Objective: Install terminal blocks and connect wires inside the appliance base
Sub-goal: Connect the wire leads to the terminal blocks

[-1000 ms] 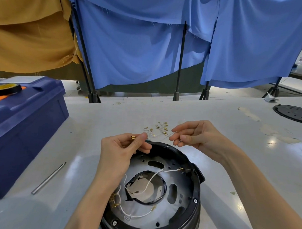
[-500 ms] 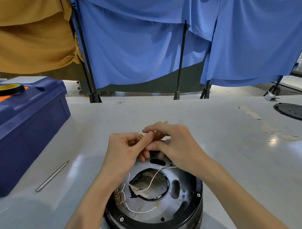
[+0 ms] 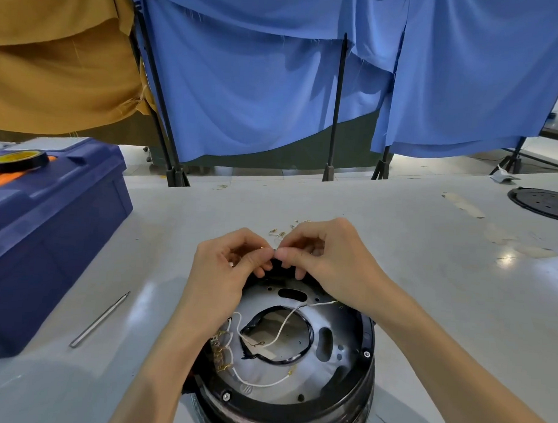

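Note:
The round black appliance base [image 3: 365,369] lies open on the table in front of me, its grey metal plate showing white wires [image 3: 283,325] with brass ends. Both hands meet just above its far rim. My left hand [image 3: 225,272] pinches a small brass terminal [image 3: 263,248] between thumb and forefinger. My right hand [image 3: 326,257] pinches at the same spot from the right, fingertips touching the left ones. What the right fingers hold is hidden. A small heap of loose brass terminals [image 3: 281,232] lies on the table just behind the hands.
A blue toolbox [image 3: 46,235] with a roll of tape [image 3: 18,159] on its lid stands at the left. A thin metal rod [image 3: 100,319] lies on the table left of the base. A black round lid [image 3: 543,203] sits far right. Blue and yellow cloths hang behind.
My right hand came from the right to meet the left, and both now pinch at the terminal. The hands stay above the base's far rim.

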Demonstrator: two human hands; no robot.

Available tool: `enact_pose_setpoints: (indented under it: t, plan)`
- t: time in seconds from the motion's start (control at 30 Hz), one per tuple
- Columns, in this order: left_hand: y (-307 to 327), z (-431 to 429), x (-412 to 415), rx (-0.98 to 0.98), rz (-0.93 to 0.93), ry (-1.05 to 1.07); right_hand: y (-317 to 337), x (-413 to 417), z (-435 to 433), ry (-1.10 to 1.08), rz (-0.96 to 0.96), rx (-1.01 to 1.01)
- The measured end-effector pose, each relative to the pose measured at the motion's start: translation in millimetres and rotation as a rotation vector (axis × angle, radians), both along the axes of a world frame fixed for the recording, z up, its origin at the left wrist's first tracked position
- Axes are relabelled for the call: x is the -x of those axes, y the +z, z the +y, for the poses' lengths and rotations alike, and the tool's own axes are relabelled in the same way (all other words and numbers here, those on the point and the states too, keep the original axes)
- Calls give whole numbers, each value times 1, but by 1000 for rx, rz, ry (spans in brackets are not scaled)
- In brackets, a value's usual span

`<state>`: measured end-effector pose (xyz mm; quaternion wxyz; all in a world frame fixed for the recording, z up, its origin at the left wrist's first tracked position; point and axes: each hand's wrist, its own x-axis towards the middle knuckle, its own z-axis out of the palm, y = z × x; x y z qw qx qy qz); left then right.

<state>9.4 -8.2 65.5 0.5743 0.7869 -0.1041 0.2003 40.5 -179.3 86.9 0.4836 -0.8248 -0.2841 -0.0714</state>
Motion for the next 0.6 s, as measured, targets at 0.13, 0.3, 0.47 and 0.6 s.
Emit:
enact_pose_setpoints:
  t: [0.13,0.3,0.47,0.6]
  plan:
    - [5,5,-1,-96,-67,14,3,0,-5,79,123,-73]
    - [3,12,-2,16,93,-75,2,-2,-6,21,81,-54]
    - [2,13,-3,-3,164,-135,-1,-1,0,8,36,7]
    - [2,15,-2,-22,176,-141,-1,0,-1,26,39,7]
